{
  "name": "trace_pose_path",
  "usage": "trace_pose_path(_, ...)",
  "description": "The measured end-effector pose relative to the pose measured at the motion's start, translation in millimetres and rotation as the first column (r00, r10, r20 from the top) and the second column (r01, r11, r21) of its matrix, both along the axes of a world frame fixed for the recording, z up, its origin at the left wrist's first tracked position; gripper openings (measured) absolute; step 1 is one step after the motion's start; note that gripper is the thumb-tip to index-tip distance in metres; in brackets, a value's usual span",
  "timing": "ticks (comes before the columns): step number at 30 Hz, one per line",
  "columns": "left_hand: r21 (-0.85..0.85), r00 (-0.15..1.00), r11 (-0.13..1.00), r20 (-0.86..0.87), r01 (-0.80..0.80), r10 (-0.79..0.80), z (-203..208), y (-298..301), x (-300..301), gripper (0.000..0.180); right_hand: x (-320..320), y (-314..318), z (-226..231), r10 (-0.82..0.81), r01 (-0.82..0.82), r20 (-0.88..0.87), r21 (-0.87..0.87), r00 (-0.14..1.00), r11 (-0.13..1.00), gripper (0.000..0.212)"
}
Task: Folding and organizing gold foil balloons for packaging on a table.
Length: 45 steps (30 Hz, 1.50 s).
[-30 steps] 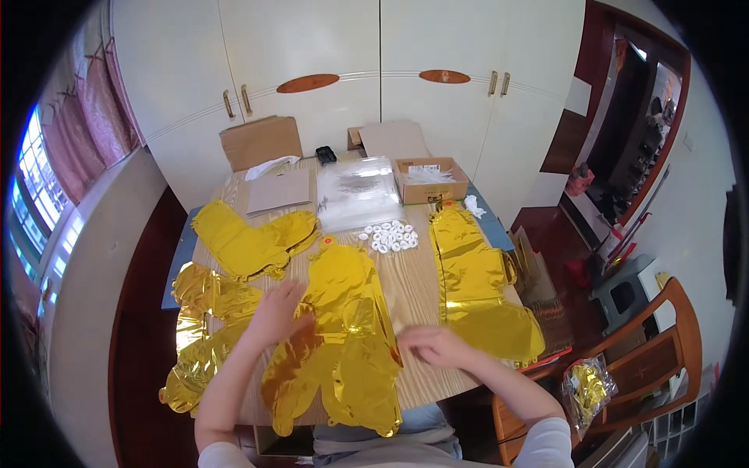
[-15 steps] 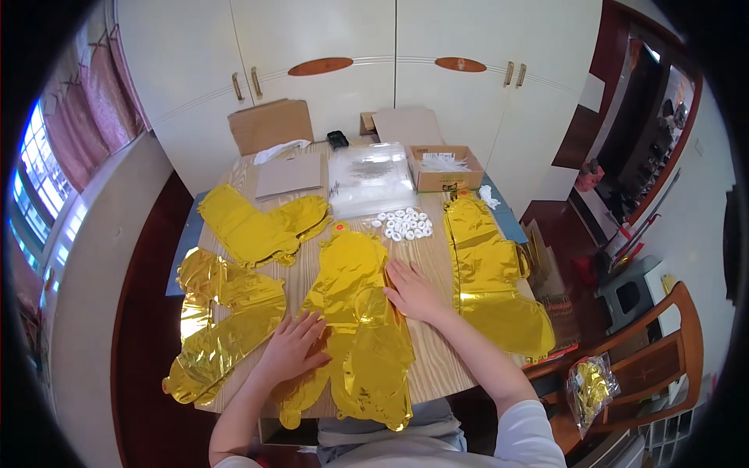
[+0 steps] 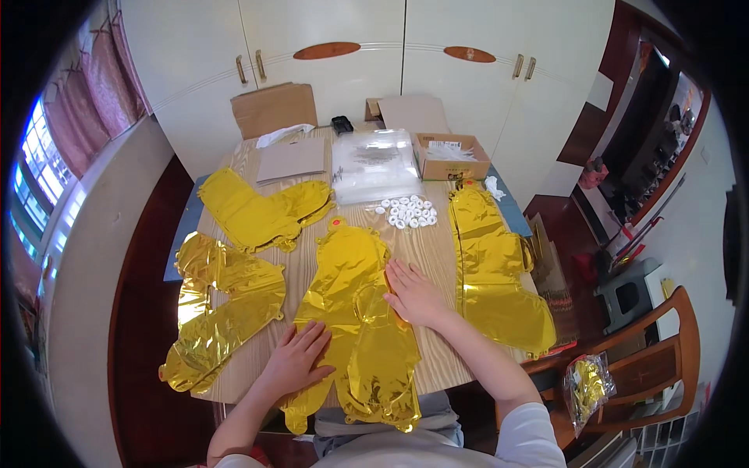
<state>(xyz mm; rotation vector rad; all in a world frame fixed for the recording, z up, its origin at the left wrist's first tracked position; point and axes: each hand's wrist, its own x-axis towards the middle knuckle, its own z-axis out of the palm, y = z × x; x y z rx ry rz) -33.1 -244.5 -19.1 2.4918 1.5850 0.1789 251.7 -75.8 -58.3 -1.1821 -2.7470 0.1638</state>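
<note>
A flat gold foil balloon (image 3: 355, 269) lies lengthwise in the middle of the wooden table, its lower end reaching the near edge. My left hand (image 3: 300, 359) rests on its lower left part, fingers spread. Flat against its right edge lies my right hand (image 3: 413, 295), fingers stretched out. Neither hand grasps anything. More gold foil balloons lie around it: a folded-looking pile (image 3: 253, 210) at the far left, a crinkled one (image 3: 226, 327) at the near left, and a long one (image 3: 495, 288) on the right.
Behind the balloons are a cluster of white rings (image 3: 409, 211), clear plastic bags (image 3: 374, 168), a grey-brown cardboard sheet (image 3: 291, 160) and a small carton (image 3: 451, 168) of white pieces. A wooden chair (image 3: 686, 335) with a bagged gold item (image 3: 589, 386) stands at right.
The view has tilted a little, so the table's far things sit higher. The middle balloon and my left hand have shifted slightly toward me; my right hand stays at the balloon's right edge.
</note>
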Motion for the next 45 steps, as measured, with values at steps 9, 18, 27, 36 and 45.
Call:
trace_pose_path(9, -0.21, 0.869, 0.948, 0.39, -0.238, 0.304, 32.2, -107.9, 42.2, 0.038, 2.3, -8.6, 6.9, 0.016, -0.016, -0.016, -0.046, 1.0, 0.999, 0.066)
trace_pose_path(18, -0.788, -0.116, 0.509, 0.503, 0.346, 0.857, -60.7, -156.4, 108.7, 0.034, 4.0, -10.7, 9.4, 0.011, -0.013, -0.038, -0.029, 0.999, 1.0, 0.067)
trace_pose_path(27, -0.884, -0.192, 0.391, 0.35, 0.255, 0.917, -65.1, -131.2, 129.1, 0.023, 6.3, -12.3, 5.7, 0.01, -0.012, -0.069, -0.027, 0.998, 1.0, 0.069)
trace_pose_path(36, -0.863, -0.172, 0.447, 0.416, 0.235, 0.893, -71.7, -125.0, 129.6, 0.025, 7.3, -11.7, 3.9, 0.01, -0.015, -0.107, -0.049, 0.994, 0.999, 0.071)
trace_pose_path(45, -0.864, -0.108, 0.468, 0.456, 0.183, 0.884, -46.2, -107.3, 136.5, 0.028, 8.3, -11.1, 5.7, 0.018, -0.026, -0.138, -0.061, 0.99, 0.998, 0.072)
